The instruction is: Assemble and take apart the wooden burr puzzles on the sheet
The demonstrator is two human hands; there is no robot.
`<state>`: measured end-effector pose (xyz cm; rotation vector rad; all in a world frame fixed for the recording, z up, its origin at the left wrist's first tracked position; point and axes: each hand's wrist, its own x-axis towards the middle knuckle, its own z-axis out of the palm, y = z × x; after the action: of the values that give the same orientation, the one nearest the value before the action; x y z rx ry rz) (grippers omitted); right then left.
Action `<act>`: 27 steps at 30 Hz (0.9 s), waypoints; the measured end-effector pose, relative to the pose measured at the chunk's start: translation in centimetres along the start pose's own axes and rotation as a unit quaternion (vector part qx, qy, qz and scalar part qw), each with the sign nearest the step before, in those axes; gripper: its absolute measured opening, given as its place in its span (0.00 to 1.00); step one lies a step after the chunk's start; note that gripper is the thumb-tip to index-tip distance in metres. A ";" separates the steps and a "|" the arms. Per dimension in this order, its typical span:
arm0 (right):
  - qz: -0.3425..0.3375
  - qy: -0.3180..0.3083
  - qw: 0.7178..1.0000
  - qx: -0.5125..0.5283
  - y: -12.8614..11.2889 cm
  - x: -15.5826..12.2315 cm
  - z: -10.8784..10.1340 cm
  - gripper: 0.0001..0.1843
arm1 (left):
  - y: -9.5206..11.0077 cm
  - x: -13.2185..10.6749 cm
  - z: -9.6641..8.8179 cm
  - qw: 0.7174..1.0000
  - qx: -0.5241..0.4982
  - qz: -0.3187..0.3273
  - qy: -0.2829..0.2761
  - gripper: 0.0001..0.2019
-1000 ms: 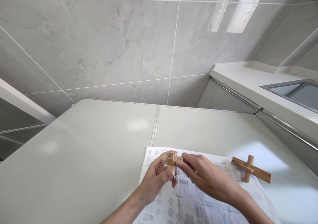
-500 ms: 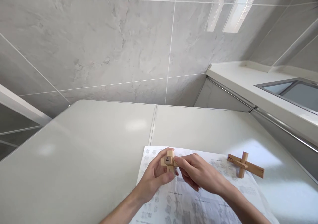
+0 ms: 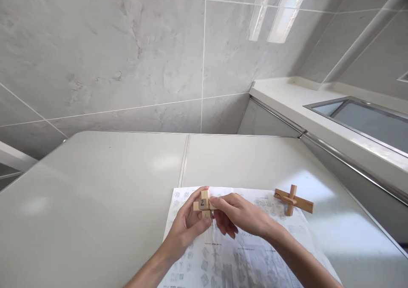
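A small wooden burr puzzle [image 3: 203, 204] made of crossed pale blocks sits between my two hands, a dark letter-like mark on its front block. My left hand [image 3: 191, 222] is closed around it from the left, thumb at the lower edge. From the right, my right hand [image 3: 237, 213] pinches the puzzle's right side with thumb and forefinger, its other fingers curled below. Both hands are just above a printed instruction sheet [image 3: 219, 258] with small diagrams. To the right, a second crossed wooden puzzle [image 3: 292, 201] of darker wood rests at the sheet's upper right edge.
The pale table [image 3: 105, 203] has a seam [image 3: 184, 160] running away from me. Behind it stands a grey tiled wall [image 3: 127, 58]. A white counter [image 3: 283, 92] with an inset sink [image 3: 360, 113] runs along the right.
The whole view has shifted, so table, sheet and puzzles appear farther left. Both hands keep their hold on the puzzle, which looks turned slightly.
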<state>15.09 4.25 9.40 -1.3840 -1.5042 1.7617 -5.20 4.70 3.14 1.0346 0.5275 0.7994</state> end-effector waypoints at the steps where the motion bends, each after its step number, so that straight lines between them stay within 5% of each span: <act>1: -0.006 -0.009 1.000 0.008 0.0 0.0 -0.1 0.31 | 0.0 0.0 -0.1 1.000 -0.001 -0.003 0.000 0.34; 9: -0.019 0.024 0.973 0.231 3.6 -1.1 0.0 0.30 | -0.3 0.5 0.0 0.996 0.083 -0.028 0.020 0.35; 12: -0.016 0.124 0.920 0.372 6.1 -1.9 0.1 0.27 | -0.4 0.5 0.4 0.991 0.120 -0.042 0.028 0.31; 15: -0.018 0.255 0.836 0.486 8.0 -2.6 -0.3 0.22 | -0.2 0.4 0.9 0.986 0.153 -0.061 0.035 0.26; 19: -0.054 0.332 0.774 0.537 9.5 -2.9 -1.4 0.17 | 0.1 0.4 1.2 0.981 0.175 -0.072 0.050 0.21; 24: -0.087 0.373 0.738 0.555 9.8 -2.8 -2.0 0.18 | 0.1 0.5 1.0 0.978 0.186 -0.074 0.052 0.20; 27: -0.076 0.348 0.769 0.531 9.2 -2.9 -0.9 0.21 | 0.1 0.6 1.0 0.978 0.191 -0.070 0.052 0.19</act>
<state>19.46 -0.60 2.21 -1.0107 -0.0937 1.3223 -4.12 4.61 3.65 1.2963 0.8582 0.6425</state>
